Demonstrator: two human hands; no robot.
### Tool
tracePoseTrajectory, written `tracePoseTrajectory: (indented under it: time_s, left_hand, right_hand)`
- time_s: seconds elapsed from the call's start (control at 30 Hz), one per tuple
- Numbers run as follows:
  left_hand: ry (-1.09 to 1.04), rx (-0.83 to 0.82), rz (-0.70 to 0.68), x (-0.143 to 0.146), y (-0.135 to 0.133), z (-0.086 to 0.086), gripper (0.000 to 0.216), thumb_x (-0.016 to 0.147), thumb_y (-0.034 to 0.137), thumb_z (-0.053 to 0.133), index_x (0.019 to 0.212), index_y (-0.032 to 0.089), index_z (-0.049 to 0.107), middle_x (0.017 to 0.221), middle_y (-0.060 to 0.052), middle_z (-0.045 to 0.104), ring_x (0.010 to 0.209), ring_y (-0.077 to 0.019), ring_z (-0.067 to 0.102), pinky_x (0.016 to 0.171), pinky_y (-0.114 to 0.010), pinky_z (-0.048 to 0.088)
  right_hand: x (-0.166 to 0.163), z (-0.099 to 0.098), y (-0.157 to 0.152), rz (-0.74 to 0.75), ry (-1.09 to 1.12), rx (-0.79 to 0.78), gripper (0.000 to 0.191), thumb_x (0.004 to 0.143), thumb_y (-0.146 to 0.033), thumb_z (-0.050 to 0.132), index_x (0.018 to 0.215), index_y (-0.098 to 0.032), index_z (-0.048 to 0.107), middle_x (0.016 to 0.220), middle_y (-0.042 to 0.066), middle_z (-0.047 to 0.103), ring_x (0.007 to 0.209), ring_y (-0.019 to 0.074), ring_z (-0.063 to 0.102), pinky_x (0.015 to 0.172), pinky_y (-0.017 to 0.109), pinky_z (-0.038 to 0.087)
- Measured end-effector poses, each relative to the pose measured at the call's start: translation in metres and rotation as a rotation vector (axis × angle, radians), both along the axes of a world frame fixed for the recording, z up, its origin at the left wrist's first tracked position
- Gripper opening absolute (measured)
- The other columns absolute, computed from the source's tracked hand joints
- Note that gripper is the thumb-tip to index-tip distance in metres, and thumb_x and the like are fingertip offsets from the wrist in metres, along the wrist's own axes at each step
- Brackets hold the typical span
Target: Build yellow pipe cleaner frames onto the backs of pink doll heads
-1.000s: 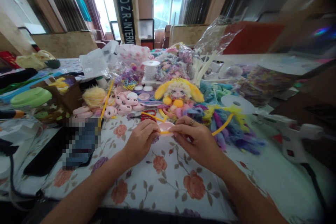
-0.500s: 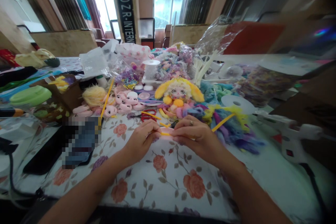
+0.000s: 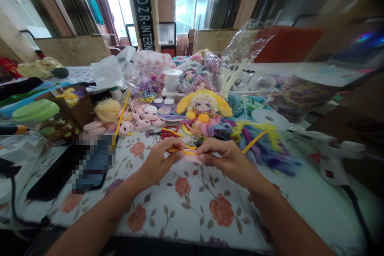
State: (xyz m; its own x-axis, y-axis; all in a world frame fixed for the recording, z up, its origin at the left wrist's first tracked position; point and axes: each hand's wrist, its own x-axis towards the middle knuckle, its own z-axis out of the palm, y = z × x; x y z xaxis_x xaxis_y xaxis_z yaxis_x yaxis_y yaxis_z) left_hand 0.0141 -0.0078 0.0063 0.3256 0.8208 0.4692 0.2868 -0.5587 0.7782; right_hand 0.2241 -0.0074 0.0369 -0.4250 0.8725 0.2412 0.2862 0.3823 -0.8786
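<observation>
My left hand [image 3: 160, 160] and my right hand [image 3: 226, 158] meet over the flowered tablecloth [image 3: 192, 204]. Both pinch a yellow pipe cleaner [image 3: 253, 140] that runs between the fingertips and sticks out up to the right of my right hand. A small pink piece [image 3: 190, 156] shows between the two hands, partly hidden by the fingers. A ring sits on my right hand. Just beyond the hands lie red-handled scissors [image 3: 168, 132] and a doll with yellow hair [image 3: 204, 108].
Pink doll heads [image 3: 141, 116] and a yellow fluffy ball [image 3: 107, 109] lie at left centre. A heap of coloured pipe cleaners [image 3: 264, 148] and a white spool [image 3: 268, 117] are on the right, with a white glue gun [image 3: 333, 154]. A dark phone [image 3: 90, 164] lies left.
Both hands have stayed together on the pipe cleaner and drifted slightly nearer the table. My left fingers have shifted along the yellow strand, whose free end now points lower.
</observation>
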Motion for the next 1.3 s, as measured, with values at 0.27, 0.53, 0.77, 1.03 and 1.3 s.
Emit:
tracePoseTrajectory:
  time_s: [0.27, 0.53, 0.77, 1.03, 1.3]
  left_hand:
    - [-0.043, 0.115, -0.044, -0.002, 0.001, -0.004, 0.017, 0.086, 0.021, 0.054, 0.093, 0.019, 0.069, 0.087, -0.007, 0.067, 0.079, -0.0150, 0.062, 0.070, -0.028, 0.050]
    - [-0.030, 0.072, -0.077, -0.001, -0.001, -0.004, 0.019, 0.087, 0.019, 0.051, 0.092, 0.018, 0.069, 0.082, -0.006, 0.063, 0.076, -0.0137, 0.058, 0.068, -0.026, 0.046]
    - [-0.032, 0.034, -0.094, -0.003, 0.000, -0.006, 0.019, 0.088, 0.022, 0.051, 0.093, 0.020, 0.069, 0.086, -0.006, 0.064, 0.078, -0.0145, 0.059, 0.069, -0.026, 0.046]
    - [0.056, 0.197, 0.006, -0.004, 0.006, -0.007, 0.019, 0.086, 0.022, 0.054, 0.097, 0.022, 0.070, 0.096, -0.006, 0.069, 0.093, -0.0190, 0.058, 0.086, -0.035, 0.042]
    - [0.054, 0.148, -0.004, -0.001, 0.002, -0.002, 0.018, 0.083, 0.027, 0.060, 0.097, 0.020, 0.069, 0.088, -0.006, 0.069, 0.086, -0.0182, 0.060, 0.081, -0.033, 0.044]
  right_hand:
    - [-0.004, -0.006, 0.000, -0.022, 0.175, -0.261, 0.017, 0.073, -0.031, 0.068, 0.073, -0.014, 0.070, 0.064, 0.001, 0.059, 0.056, 0.0095, 0.048, 0.052, 0.022, 0.038]
    - [-0.006, -0.010, 0.001, -0.032, 0.163, -0.293, 0.020, 0.070, -0.033, 0.069, 0.071, -0.013, 0.069, 0.061, 0.000, 0.056, 0.055, 0.0087, 0.043, 0.050, 0.022, 0.032]
    - [-0.006, -0.009, 0.001, -0.053, 0.105, -0.299, 0.023, 0.070, -0.036, 0.067, 0.070, -0.013, 0.067, 0.060, 0.000, 0.054, 0.055, 0.0092, 0.041, 0.050, 0.023, 0.029]
    - [-0.008, -0.012, 0.002, -0.103, 0.134, -0.289, 0.026, 0.071, -0.039, 0.066, 0.073, -0.013, 0.067, 0.060, 0.000, 0.052, 0.052, 0.0087, 0.040, 0.049, 0.023, 0.029]
    - [-0.009, -0.014, 0.002, -0.071, 0.161, -0.300, 0.025, 0.073, -0.038, 0.067, 0.072, -0.013, 0.066, 0.060, -0.001, 0.050, 0.053, 0.0082, 0.039, 0.049, 0.023, 0.028]
